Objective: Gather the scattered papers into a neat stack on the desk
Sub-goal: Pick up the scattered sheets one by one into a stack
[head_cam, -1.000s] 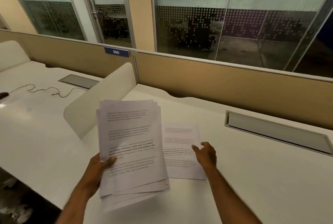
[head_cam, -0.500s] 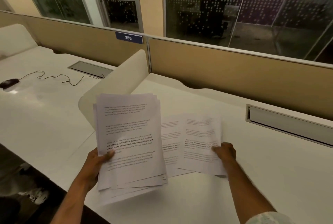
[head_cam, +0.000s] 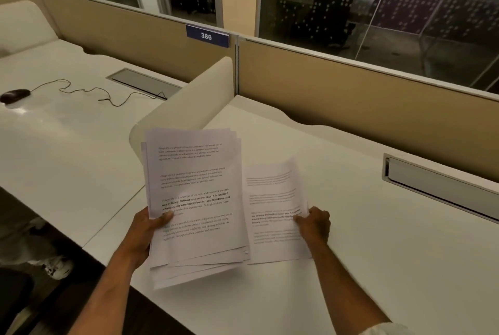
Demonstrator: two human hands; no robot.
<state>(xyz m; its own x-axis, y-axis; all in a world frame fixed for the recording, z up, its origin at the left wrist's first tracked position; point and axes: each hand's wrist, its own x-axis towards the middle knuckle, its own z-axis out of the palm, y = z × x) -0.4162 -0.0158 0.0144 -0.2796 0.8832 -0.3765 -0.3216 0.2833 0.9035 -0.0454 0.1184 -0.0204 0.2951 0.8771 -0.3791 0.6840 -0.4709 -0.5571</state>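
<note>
My left hand (head_cam: 147, 229) grips a fanned bundle of several printed sheets (head_cam: 197, 199) by its left edge, thumb on top, holding it tilted above the white desk (head_cam: 351, 267). Just right of the bundle, my right hand (head_cam: 314, 224) pinches the right edge of loose printed paper (head_cam: 275, 213); its far end is lifted off the desk and its near end lies low over the desk. The bundle overlaps that paper's left edge, so I cannot tell whether it is one sheet or two.
A rounded white divider (head_cam: 186, 102) stands left of the papers. A metal cable tray (head_cam: 442, 186) is set into the desk at right. On the neighbouring desk lie a black mouse (head_cam: 14, 95) and its cable (head_cam: 89, 91). A tan partition (head_cam: 351, 97) lines the back.
My right hand went from resting flat on a sheet on the desk to pinching its right edge, lifting it and drawing it toward the bundle. The left hand has kept its bundle.
</note>
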